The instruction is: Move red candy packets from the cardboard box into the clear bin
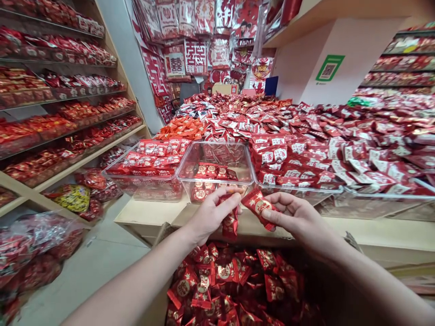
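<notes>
Red wrapped candies with gold print are in both hands, above an open cardboard box (183, 218). My left hand (210, 215) is closed around red candy packets (230, 222) that hang down below its fingers. My right hand (292, 210) pinches one candy packet (260, 207) between thumb and fingers, tilted, its round gold emblem facing me. Inside the box lies a heap of loose candies (224, 276) of the same look. Just beyond my hands stands a clear plastic bin (219, 183), partly filled with rows of matching red packets (212, 171).
A clear bin of red packets (149, 158) stands at left, and larger bins of red packets (299, 167) at right. Shelves of candy (64, 90) rise on the left, with plastic bags (34, 244) on the floor. A white pillar with a green QR sign (329, 68) stands at right.
</notes>
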A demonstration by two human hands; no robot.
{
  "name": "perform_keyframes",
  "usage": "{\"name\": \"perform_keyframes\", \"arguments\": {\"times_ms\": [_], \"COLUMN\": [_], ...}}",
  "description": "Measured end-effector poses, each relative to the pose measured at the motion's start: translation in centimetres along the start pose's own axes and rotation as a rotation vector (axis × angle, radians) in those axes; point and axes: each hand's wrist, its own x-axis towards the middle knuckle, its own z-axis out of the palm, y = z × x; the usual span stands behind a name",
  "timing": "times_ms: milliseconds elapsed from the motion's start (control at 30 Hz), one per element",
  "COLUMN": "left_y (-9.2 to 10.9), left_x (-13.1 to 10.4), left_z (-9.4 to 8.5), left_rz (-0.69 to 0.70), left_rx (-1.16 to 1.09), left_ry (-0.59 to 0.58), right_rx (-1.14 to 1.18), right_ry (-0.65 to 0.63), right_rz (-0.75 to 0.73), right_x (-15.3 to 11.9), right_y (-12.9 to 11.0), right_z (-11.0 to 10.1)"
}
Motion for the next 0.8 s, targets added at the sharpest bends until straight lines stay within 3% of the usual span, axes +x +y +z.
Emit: {"name": "perform_keyframes", "arguments": {"times_ms": [200,333,433,667,800], "left_y": [-0.9,-1.4,-1.5,-0.7,-0.3], "left_x": [-0.5,-1.1,-1.2,-1.2,-0.3], "left_z": [-0.2,0.0,-0.1,-0.3,-1.5], "left_rz": [0.191,0.137,0.106,0.259,0.390], "left_rx": [0.205,0.077,0.021,0.043,0.082], "left_ry": [-0.095,-0.002,0.075,0.050,0.209], "right_rx": [-0.132,-0.047,-0.052,-0.249,-0.507], "right_ry": [-0.012,-0.016,0.006,0.053,-0.107], "right_rz": [-0.045,0.038,0.016,-0.218,-0.301], "right_x": [-0.3,-0.8,-0.5,2.6,5.3], "right_y": [0.1,0.7,0.3,-4.5,-7.1], "right_z": [0.6,1.0,1.0,1.3,3.6]}}
